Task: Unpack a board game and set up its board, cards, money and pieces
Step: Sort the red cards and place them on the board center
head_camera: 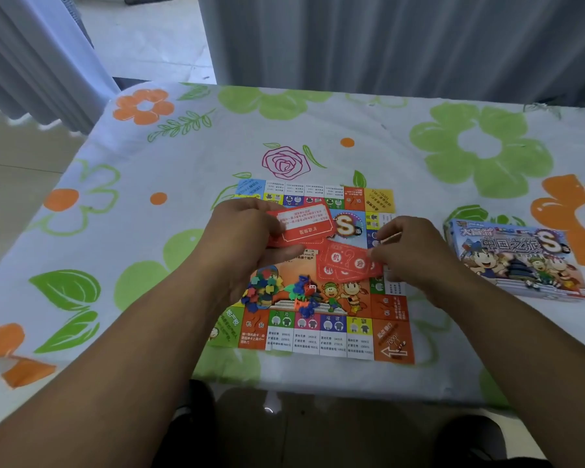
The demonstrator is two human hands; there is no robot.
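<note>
Holding a small stack of red cards (pixel 303 228), the left hand (pixel 247 231) pinches it between thumb on top and fingers beneath, top card text-side up, lifted a little above the board (pixel 321 336). Right hand (pixel 409 251) grips the edge of another red card (pixel 347 263), fingers closed on it; this one shows its question-mark back and lies low over the board's centre, apparently on one or two like cards.

Board lies unfolded and flat on the flowered tablecloth (pixel 149 157). Two loose heaps of plastic pieces (pixel 282 290) sit on its lower middle, just below the cards. Box (pixel 517 261) rests well apart to the right. No money visible.

Step in hand, by my reading: dealing the cards into a face-down pile. To do it well: turn each card back-up, square its edges to the pile, keep the pile clear of the piece heaps, and slide off one card only, since thin cards cling together.
</note>
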